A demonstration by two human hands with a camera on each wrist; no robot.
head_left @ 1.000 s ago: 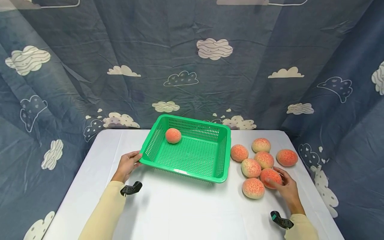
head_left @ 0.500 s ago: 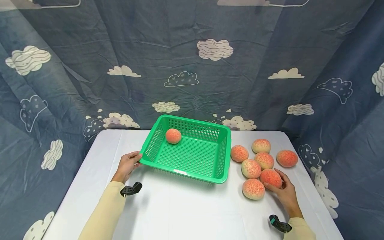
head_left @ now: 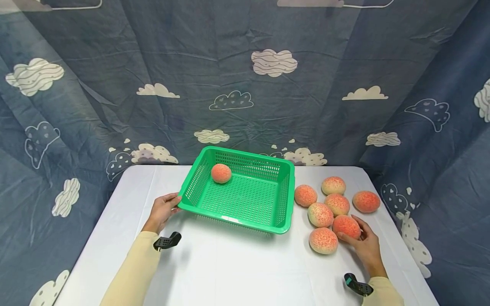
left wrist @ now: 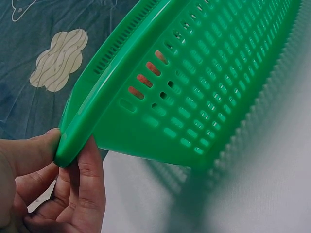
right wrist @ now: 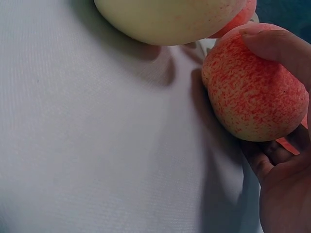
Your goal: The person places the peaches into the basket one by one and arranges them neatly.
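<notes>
A green plastic basket (head_left: 233,219) with slotted walls stands at the table's middle, one peach (head_left: 221,173) inside near its back left. At its front left corner my left hand (head_left: 162,210) pinches the rim; the left wrist view shows the thumb (left wrist: 36,153) on one side and fingers beneath. On the right, my right hand (head_left: 368,248) grips a red-speckled peach (head_left: 346,227). In the right wrist view the thumb lies across this peach (right wrist: 255,92) while fingertips reach round under its other side, partly hidden. The held peach sits low among the others.
Several more peaches lie close around the held one, including a pale-bellied peach (head_left: 320,214), a front peach (head_left: 323,240) and a redder peach (head_left: 366,201) at the far right. A white cloth covers the table (head_left: 237,272). A dark cloud-patterned curtain (head_left: 229,63) hangs behind.
My right hand has shifted slightly left, its thumb now lower on the peach's near side. The left hand and basket keep their place.
</notes>
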